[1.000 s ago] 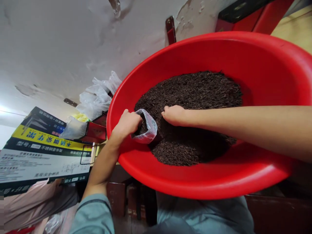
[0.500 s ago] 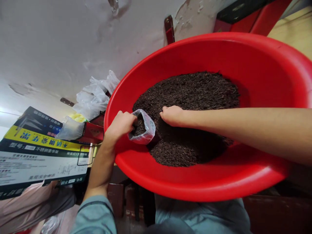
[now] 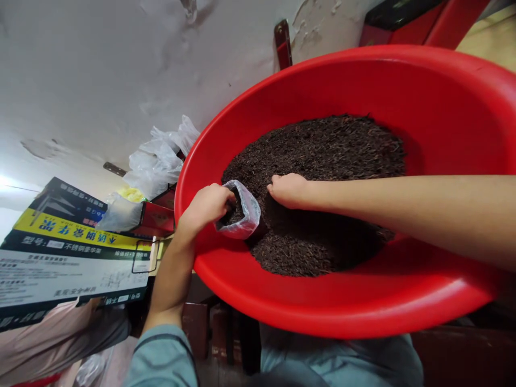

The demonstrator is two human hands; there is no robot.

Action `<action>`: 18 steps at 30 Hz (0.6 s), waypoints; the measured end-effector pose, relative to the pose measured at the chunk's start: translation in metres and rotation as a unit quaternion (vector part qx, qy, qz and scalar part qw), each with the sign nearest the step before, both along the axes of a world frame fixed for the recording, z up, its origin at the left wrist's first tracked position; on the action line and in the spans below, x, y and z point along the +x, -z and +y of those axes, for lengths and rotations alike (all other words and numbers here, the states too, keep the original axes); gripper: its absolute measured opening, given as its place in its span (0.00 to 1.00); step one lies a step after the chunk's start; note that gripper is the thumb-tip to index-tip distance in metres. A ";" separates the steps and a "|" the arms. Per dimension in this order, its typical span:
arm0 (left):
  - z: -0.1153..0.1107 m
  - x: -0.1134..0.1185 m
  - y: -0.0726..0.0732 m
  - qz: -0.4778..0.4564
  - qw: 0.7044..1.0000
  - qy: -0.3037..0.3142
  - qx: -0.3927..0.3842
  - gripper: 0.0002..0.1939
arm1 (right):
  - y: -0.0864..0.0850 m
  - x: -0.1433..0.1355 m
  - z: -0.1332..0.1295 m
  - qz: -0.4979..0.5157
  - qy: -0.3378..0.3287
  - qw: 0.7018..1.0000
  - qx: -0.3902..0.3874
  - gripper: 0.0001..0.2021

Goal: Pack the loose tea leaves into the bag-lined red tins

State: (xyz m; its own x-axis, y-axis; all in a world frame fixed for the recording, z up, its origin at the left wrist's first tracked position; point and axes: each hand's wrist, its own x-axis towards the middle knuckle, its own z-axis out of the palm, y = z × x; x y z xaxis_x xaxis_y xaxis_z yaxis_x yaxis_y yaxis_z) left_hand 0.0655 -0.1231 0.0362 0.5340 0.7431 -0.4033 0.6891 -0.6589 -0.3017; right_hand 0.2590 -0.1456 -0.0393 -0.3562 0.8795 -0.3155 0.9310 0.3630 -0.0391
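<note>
A wide red plastic basin holds a broad heap of dark, dried, twisted leaves that look like loose black tea. At the basin's left side, my left hand pinches the rim of a clear plastic bag, its fingers inside the mouth. Dark leaves show within the bag, which tilts toward the heap. My right hand is low over the middle of the heap, just right of the bag's mouth, with its fingers curled. Its fingertips are partly hidden, so I cannot tell what they hold.
On the left stand a printed carton and a dark red box, with crumpled clear plastic bags by it. A pale wall rises behind the basin. Someone's pale clothing shows at lower left.
The view has shifted slightly, so the basin and both hands appear a little farther right. Both hands keep nearly the same pose, the left still on the bag.
</note>
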 end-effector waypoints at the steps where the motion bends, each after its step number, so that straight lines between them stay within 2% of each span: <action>1: -0.001 0.000 0.000 -0.002 1.000 0.001 0.006 0.18 | 0.001 0.000 0.000 0.002 -0.007 1.000 0.002 0.21; 5: -0.002 0.004 0.002 0.006 1.000 0.020 0.008 0.17 | -0.001 0.001 0.002 0.005 -0.015 1.000 0.008 0.20; 10: -0.002 0.005 0.005 0.000 1.000 -0.001 0.023 0.17 | -0.001 0.006 0.008 -0.004 -0.018 1.000 -0.011 0.17; 12: -0.001 0.005 0.006 -0.006 1.000 -0.003 0.015 0.17 | 0.008 0.009 0.012 0.010 0.007 1.000 0.017 0.25; 15: 0.003 0.000 0.003 -0.069 0.996 -0.033 0.043 0.16 | 0.028 0.012 0.016 0.061 0.051 0.993 0.083 0.39; 18: 0.014 -0.008 0.001 -0.155 0.984 -0.067 0.064 0.13 | 0.044 0.010 0.015 0.071 0.036 0.994 0.068 0.42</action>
